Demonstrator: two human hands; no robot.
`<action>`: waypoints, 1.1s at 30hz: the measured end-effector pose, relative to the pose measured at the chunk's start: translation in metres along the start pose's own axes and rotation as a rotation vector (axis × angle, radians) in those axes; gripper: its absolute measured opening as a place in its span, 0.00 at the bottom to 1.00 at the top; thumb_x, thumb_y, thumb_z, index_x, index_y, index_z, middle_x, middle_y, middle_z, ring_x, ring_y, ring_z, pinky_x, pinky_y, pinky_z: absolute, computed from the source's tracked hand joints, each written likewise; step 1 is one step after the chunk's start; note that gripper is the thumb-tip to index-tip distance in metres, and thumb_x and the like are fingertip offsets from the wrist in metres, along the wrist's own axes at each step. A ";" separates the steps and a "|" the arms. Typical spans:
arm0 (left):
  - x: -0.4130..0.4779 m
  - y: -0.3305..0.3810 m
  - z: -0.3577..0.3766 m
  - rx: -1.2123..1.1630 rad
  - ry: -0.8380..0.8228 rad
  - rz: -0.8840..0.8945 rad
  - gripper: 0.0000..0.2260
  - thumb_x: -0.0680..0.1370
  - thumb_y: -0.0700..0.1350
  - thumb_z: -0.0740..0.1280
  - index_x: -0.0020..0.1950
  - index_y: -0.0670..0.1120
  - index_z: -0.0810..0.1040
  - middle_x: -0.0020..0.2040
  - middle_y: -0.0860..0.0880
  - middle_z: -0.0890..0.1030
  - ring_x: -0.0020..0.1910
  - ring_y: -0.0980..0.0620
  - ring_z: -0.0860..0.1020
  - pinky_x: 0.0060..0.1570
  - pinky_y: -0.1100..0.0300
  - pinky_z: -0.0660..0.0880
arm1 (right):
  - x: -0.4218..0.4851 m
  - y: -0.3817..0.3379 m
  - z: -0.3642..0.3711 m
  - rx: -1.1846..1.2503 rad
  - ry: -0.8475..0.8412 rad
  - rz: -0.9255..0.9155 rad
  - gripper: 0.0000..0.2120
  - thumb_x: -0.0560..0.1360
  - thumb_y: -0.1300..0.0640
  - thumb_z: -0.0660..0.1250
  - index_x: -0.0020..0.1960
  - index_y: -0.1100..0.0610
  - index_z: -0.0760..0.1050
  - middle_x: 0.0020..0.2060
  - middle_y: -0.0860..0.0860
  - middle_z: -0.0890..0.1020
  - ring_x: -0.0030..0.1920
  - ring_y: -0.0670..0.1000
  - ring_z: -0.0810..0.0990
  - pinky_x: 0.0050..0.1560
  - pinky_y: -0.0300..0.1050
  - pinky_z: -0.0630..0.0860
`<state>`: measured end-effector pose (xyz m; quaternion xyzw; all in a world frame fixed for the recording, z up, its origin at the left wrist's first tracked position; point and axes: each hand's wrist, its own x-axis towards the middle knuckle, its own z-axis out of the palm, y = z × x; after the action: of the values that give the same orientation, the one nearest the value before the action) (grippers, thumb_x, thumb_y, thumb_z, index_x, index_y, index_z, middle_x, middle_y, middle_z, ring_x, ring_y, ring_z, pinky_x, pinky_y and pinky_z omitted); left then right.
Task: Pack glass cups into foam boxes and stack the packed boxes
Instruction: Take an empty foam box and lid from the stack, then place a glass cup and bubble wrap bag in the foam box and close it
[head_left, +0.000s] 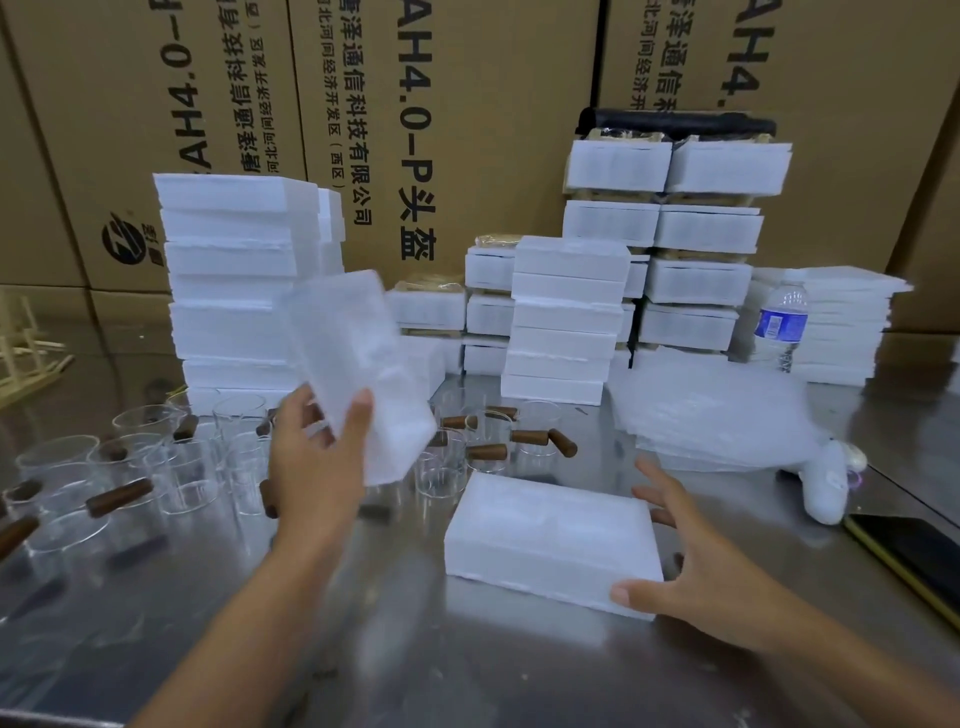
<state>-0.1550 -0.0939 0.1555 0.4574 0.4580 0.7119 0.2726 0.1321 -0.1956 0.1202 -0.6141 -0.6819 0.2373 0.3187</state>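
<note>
Gripping a tilted foam piece (358, 374), left hand (317, 457) has the foam box (550, 540) down-right of it; spread-open right hand (691, 561) touches its right end.

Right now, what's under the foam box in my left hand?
Glass cups with brown handles stand on the metal table beneath the foam box. The box and left hand hide some.

Your head camera looked forward and down from close above your fingers (655, 480), the worktop (467, 670) stretching beyond them.
</note>
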 end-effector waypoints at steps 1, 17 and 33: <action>0.011 -0.001 -0.002 -0.071 0.067 -0.104 0.14 0.77 0.51 0.68 0.60 0.49 0.72 0.55 0.51 0.78 0.44 0.60 0.76 0.36 0.66 0.72 | 0.001 0.001 0.000 -0.021 -0.016 0.004 0.51 0.57 0.37 0.76 0.64 0.23 0.41 0.68 0.35 0.59 0.67 0.38 0.62 0.64 0.39 0.65; 0.061 -0.021 -0.010 -0.340 -0.053 -0.755 0.12 0.80 0.44 0.65 0.60 0.42 0.69 0.60 0.42 0.75 0.54 0.43 0.78 0.47 0.48 0.75 | 0.136 0.003 0.003 0.211 0.229 0.340 0.17 0.75 0.49 0.67 0.62 0.49 0.68 0.52 0.50 0.78 0.49 0.49 0.79 0.40 0.38 0.71; 0.044 -0.005 -0.039 -0.331 -0.387 -0.951 0.39 0.69 0.47 0.68 0.72 0.31 0.56 0.62 0.33 0.74 0.50 0.36 0.81 0.34 0.46 0.81 | 0.154 0.004 -0.009 0.319 0.378 0.482 0.10 0.75 0.61 0.65 0.38 0.65 0.77 0.32 0.57 0.80 0.29 0.51 0.74 0.33 0.40 0.74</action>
<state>-0.2099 -0.0719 0.1626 0.2732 0.4374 0.4751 0.7129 0.1347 -0.0432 0.1459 -0.7332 -0.4001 0.2916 0.4662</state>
